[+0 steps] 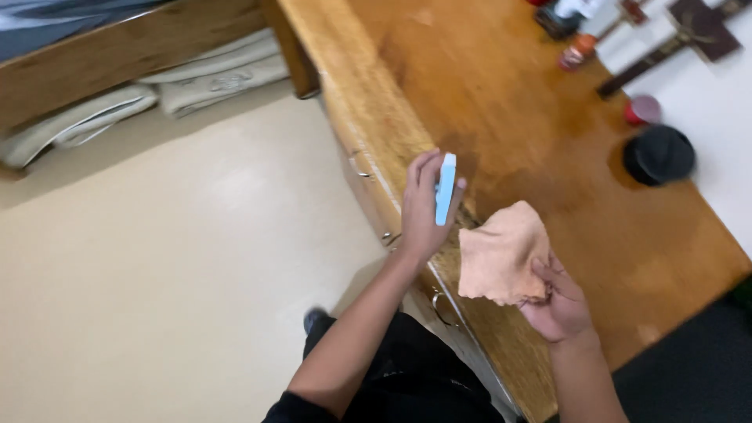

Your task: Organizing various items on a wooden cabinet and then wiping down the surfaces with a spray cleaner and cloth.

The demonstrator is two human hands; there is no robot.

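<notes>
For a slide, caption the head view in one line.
Left hand holds a light-blue phone, right hand a peach cloth, over a wooden dresser.

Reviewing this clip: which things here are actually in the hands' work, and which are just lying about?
In hand:
- left hand holds a slim light-blue block
- right hand holds a peach cloth
- wooden dresser top, under both hands

Lying about:
- black round object
- small red-lidded jar
- dark cross
- folded pale bedding
</notes>
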